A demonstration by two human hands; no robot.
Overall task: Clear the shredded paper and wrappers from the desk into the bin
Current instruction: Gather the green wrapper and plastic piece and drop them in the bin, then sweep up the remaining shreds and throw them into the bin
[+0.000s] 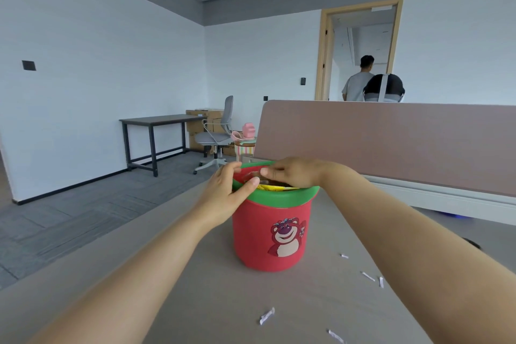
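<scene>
A red bin (272,234) with a green rim and a bear sticker is seen standing upright on the grey desk (212,296) at centre frame; yellow and dark wrappers (275,186) are visible inside its mouth. The left hand (227,195) is laid against the bin's left rim, thumb over the edge, fingers curled around it; the right hand (293,173) is held over the opening, fingers bent down onto the contents, though whether anything is pinched cannot be told. White paper shreds (267,315) are scattered on the desk at lower right, apart from the bin.
</scene>
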